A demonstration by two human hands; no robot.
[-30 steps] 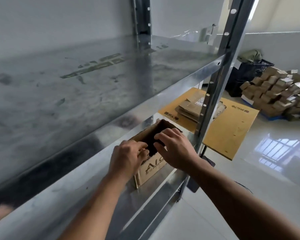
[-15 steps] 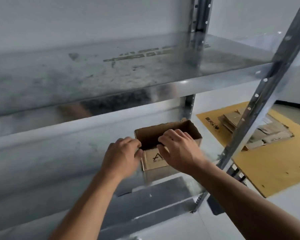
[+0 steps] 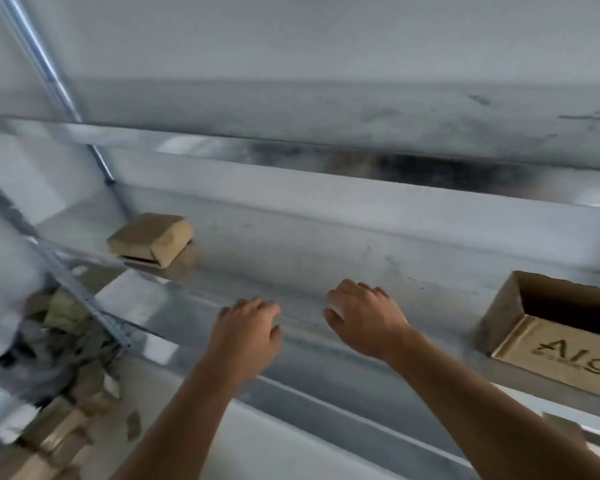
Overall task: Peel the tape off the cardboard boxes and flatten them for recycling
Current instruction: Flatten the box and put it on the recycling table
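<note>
An open brown cardboard box (image 3: 520, 327) printed with dark letters stands on the metal shelf (image 3: 326, 258) at the far right, its dark inside showing. A second, closed brown box (image 3: 149, 239) lies on the same shelf at the left. My left hand (image 3: 248, 332) and my right hand (image 3: 364, 317) hover side by side over the shelf's front edge between the two boxes. Both hold nothing, fingers loosely curled. The view is blurred by motion.
An upper metal shelf (image 3: 361, 112) spans the view above my hands. A slanted steel upright (image 3: 84, 296) crosses the left side. Below it, on the floor, lie crumpled scraps and several cardboard boxes (image 3: 52, 441).
Both hands have let go of the open box, which now sits far right. My view has swung left along the shelf, bringing the closed box into sight.
</note>
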